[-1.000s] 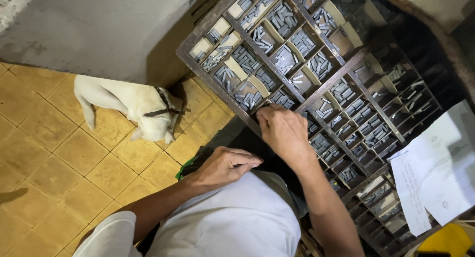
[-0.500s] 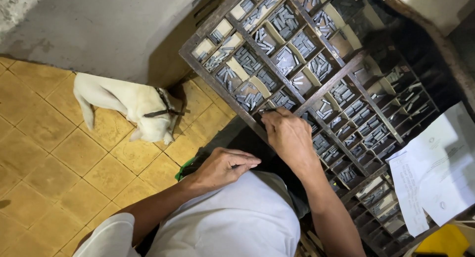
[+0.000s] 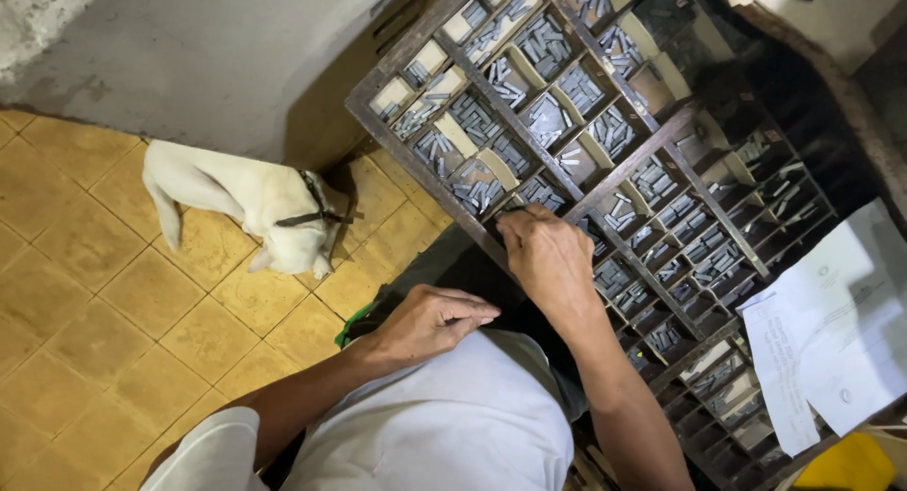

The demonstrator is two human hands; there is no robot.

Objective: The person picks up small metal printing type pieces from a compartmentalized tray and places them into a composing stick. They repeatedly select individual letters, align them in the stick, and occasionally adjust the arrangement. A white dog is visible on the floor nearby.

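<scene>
A dark wooden tray split into many small compartments tilts up in front of me, holding several small grey metal pieces. My right hand reaches over its near edge, fingertips pinched on a thin dark metal piece at a compartment. My left hand rests curled against my white shirt, below the tray's edge. Its fingers are folded in and what lies inside them is hidden.
A white dog with a dark collar lies on the yellow tiled floor to the left, against a grey wall. White printed papers lie on the tray's right end. A yellow object sits at the bottom right, and something green shows under my left wrist.
My right hand has shifted only slightly along the tray's near row of compartments. My left hand and the dog stay where they were.
</scene>
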